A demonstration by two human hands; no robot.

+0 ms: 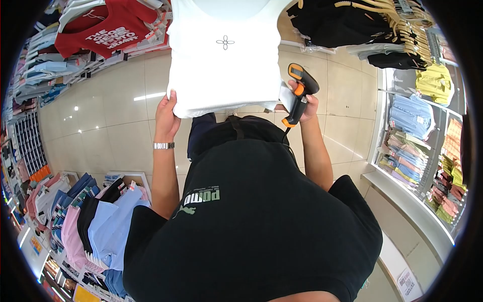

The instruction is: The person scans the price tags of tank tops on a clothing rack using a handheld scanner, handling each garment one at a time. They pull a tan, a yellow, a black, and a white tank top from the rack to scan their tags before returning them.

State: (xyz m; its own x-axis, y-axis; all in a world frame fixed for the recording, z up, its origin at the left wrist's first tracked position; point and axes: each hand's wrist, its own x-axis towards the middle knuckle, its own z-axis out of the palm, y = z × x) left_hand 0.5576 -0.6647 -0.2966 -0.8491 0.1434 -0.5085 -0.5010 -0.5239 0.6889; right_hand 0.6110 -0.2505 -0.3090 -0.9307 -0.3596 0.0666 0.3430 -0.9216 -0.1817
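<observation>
A white top (224,65) with a small flower-shaped outline on its chest hangs in front of me, its lower edge toward my body. My left hand (167,117), with a metal watch band at the wrist, pinches the top's lower left corner between thumb and fingers. In my right hand (309,106) is a black and orange barcode scanner (301,93), fingers wrapped round its handle and its head tilted up. A cable runs down from the handle. A pale tag (287,96) shows between the scanner and the top's right edge.
Red shirts (108,30) hang at upper left, and black garments (342,22) on hangers at upper right. Folded shirts (410,151) fill shelves on the right. Pink and blue shirts (108,226) hang close at lower left. Tiled floor (115,121) lies around my feet.
</observation>
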